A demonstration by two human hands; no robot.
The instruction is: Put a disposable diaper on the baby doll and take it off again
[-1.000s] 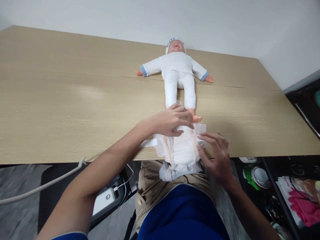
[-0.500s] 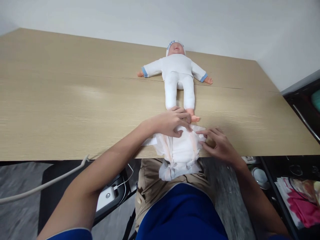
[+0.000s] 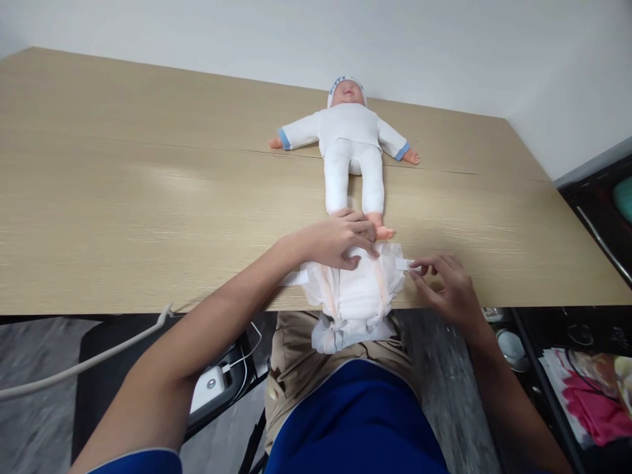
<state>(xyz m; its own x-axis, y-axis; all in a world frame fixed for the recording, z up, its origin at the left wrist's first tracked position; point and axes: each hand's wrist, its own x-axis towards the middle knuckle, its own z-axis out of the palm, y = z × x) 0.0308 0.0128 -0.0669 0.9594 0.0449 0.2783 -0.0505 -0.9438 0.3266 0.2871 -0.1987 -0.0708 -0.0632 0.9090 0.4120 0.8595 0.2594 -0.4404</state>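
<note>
The diaper (image 3: pixel 353 289) lay at the lower centre of the frame, on the near edge of the counter (image 3: pixel 148 197), its lower end hanging over the edge toward the person's lap. The left hand (image 3: pixel 336 240) rested on the diaper's far edge, its fingers (image 3: pixel 363 234) curled down onto the padding. Whether they gripped it or only pressed on it could not be told. The right hand (image 3: pixel 451 289) sat just to the right of the diaper, thumb and forefinger closed in a pinch on the small white tab (image 3: pixel 405 264) that stuck out from the diaper's right side.

Just beyond the left hand, the feet of a doll (image 3: pixel 351 141) nearly touched the knuckles. The doll lay on its back at the upper centre of the frame, arms spread, head toward the wall (image 3: pixel 444 52).

The counter was pale wood-grain with a thin seam running across it under the doll. The wall behind was plain white. Below the counter edge, at the lower left, a white cable (image 3: pixel 74 372) ran across a grey floor. At the lower right something pink (image 3: pixel 587 408) lay among dark shelving.

The diaper was white and puffy, gathered along two faint peach bands down its length, with a second tab showing at its left side.
</note>
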